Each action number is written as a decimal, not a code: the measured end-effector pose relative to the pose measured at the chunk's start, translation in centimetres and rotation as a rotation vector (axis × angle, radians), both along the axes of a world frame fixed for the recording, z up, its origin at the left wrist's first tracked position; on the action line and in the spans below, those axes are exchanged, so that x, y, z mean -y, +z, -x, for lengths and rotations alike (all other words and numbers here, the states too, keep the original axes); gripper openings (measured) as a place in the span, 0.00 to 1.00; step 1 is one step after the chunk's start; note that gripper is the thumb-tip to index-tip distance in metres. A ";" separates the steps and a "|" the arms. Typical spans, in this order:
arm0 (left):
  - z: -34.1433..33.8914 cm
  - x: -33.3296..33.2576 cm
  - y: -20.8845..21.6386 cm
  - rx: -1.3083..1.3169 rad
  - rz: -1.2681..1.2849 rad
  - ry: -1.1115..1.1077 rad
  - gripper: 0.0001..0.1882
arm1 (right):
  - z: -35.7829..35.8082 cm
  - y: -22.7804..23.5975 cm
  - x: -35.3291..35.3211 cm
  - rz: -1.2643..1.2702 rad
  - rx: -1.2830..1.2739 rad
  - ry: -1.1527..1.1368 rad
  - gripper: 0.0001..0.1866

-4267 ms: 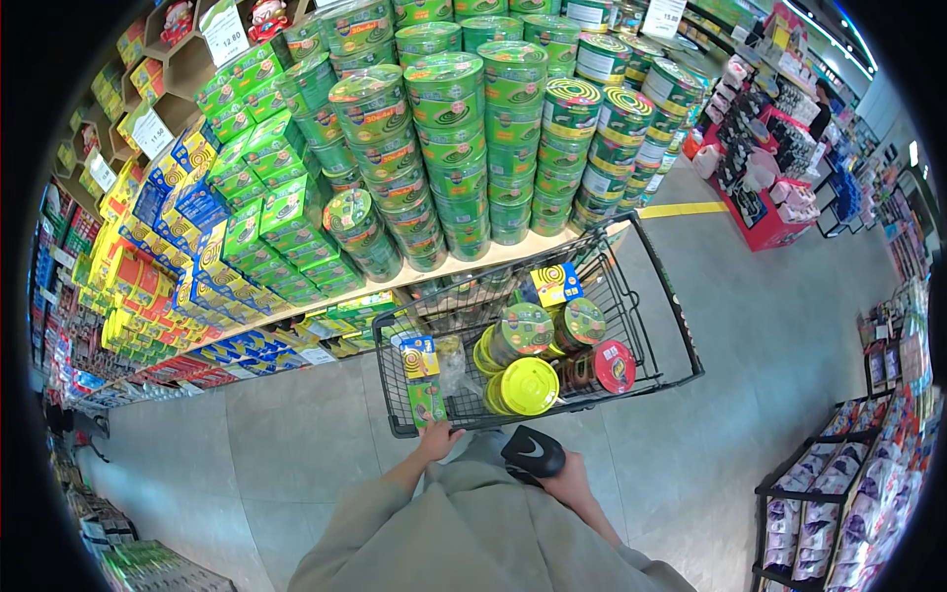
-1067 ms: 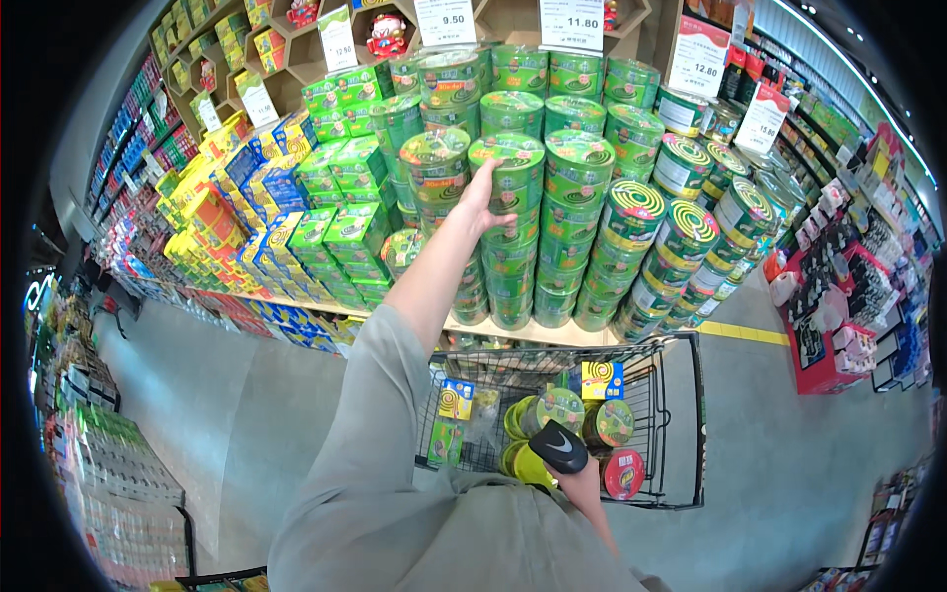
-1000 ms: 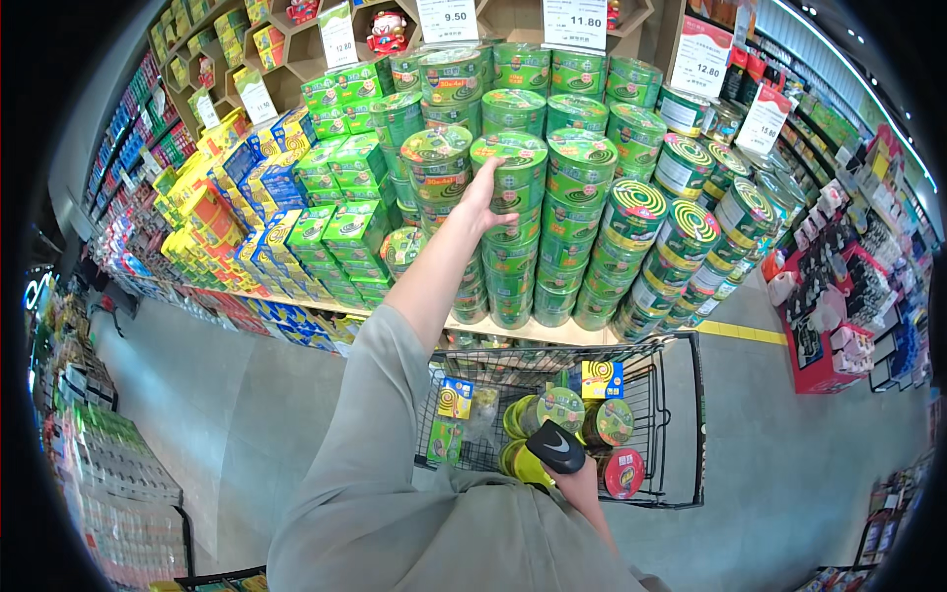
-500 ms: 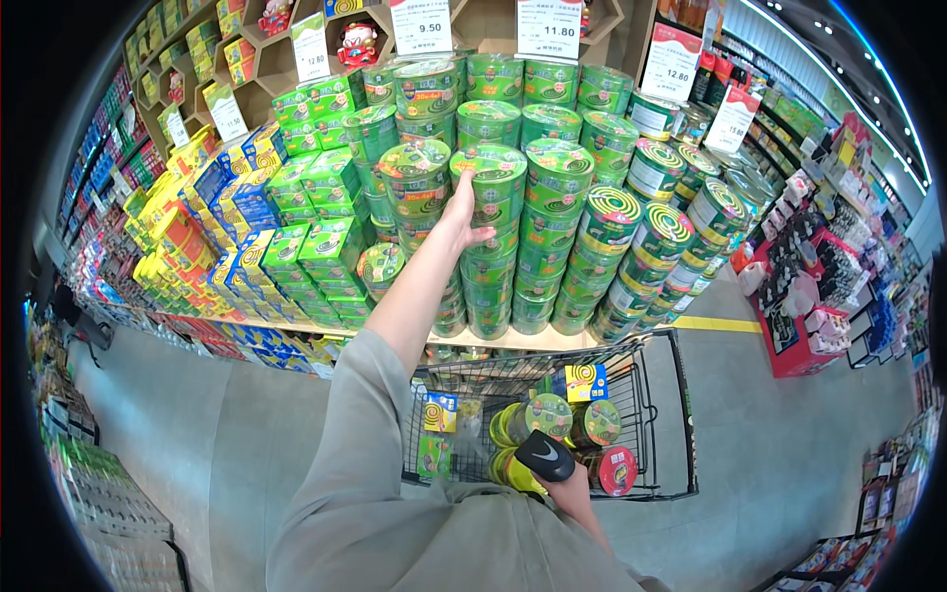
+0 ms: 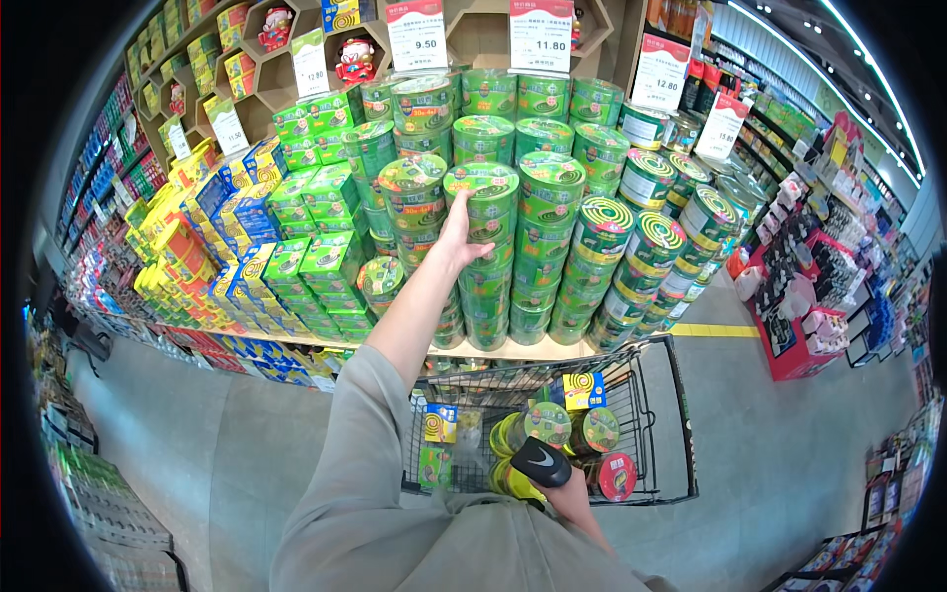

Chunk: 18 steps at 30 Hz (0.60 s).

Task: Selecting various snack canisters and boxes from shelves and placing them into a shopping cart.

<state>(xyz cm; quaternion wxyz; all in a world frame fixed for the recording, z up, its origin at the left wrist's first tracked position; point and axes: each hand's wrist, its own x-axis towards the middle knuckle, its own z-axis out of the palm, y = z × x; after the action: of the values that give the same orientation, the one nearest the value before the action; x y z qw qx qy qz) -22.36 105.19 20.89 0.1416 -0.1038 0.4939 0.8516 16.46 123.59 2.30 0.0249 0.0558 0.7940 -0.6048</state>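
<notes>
My left hand (image 5: 456, 243) is at the front of the shelf display, its thumb and fingers curved round the upper part of a stack of green round mosquito coil canisters (image 5: 493, 205). That stack still stands upright between similar green stacks. Part of the hand's far side is hidden. Lower down, my right hand (image 5: 569, 493) grips a black handheld scanner (image 5: 542, 461) with a rounded head, held over the shopping cart (image 5: 681, 424). Close to it in the cart lie green-topped canisters (image 5: 547, 422), a red-lidded tub (image 5: 618, 477) and a blue-yellow box (image 5: 584, 390).
Left of the green stacks are green boxes (image 5: 330, 259), blue-yellow boxes (image 5: 232, 222) and yellow packs (image 5: 163, 266). Dark green tins with spiral lids (image 5: 607, 215) stand to the right. Price signs (image 5: 418, 37) rise behind. A red display stand (image 5: 789, 345) is at far right.
The view has tilted slightly, so the display sits lower in the picture. My left hand stays at the same stack, and my right hand still holds the scanner above the cart.
</notes>
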 end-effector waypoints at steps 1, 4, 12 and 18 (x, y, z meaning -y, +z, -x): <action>-0.1 0.1 0.5 0.016 -0.019 0.016 0.48 | -0.2 -0.1 0.1 0.002 0.003 -0.001 0.24; 0.0 0.4 0.6 0.039 -0.037 0.034 0.48 | -0.1 -0.8 -0.1 -0.006 0.005 0.014 0.24; -0.9 1.4 -0.6 -0.021 0.007 -0.038 0.50 | -0.9 -0.8 -0.3 -0.008 -0.008 0.009 0.24; -1.5 2.1 -1.6 -0.071 -0.025 -0.068 0.45 | -0.6 -0.4 -0.5 -0.029 -0.109 -0.013 0.20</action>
<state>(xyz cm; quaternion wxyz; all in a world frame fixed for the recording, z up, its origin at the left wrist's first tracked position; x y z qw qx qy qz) -20.83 103.10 19.26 0.1542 -0.0551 0.4912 0.8555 17.10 124.12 1.88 -0.0228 0.0283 0.8026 -0.5954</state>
